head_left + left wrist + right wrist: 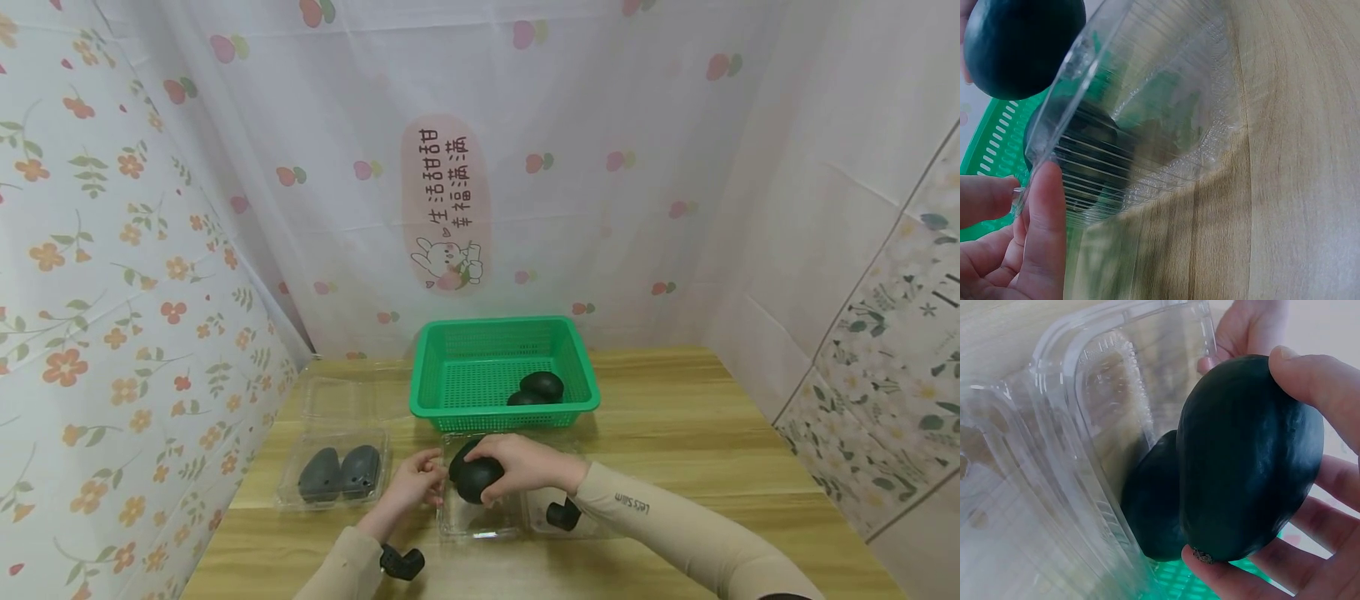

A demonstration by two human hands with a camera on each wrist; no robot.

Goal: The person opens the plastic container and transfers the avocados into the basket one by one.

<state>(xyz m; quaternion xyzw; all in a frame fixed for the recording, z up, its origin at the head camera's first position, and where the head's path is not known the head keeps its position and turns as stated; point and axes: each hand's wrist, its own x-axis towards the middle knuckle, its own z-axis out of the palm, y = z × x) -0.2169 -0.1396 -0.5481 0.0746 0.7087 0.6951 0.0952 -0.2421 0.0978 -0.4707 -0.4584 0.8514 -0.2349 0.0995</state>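
Observation:
My right hand [522, 463] grips a smooth, dark green avocado [1250, 456], fingers around one side and a brown stem scar showing at its end. It is held over an open clear plastic box [483, 521]. Inside that box, another avocado [1157, 500] lies against the far end, partly hidden behind the held one. On the box's left side, my left hand [411, 485] pinches the rim between thumb and finger, as the left wrist view shows. The box's lid [997, 506] lies folded out to the right, partly under my right forearm.
Behind the box stands a green basket [505, 411] with two avocados [542, 385] at its right end. To the left, a second clear box [330, 504] holds two avocados, its lid [339, 400] folded back. Curtains hang around the wooden table [675, 417].

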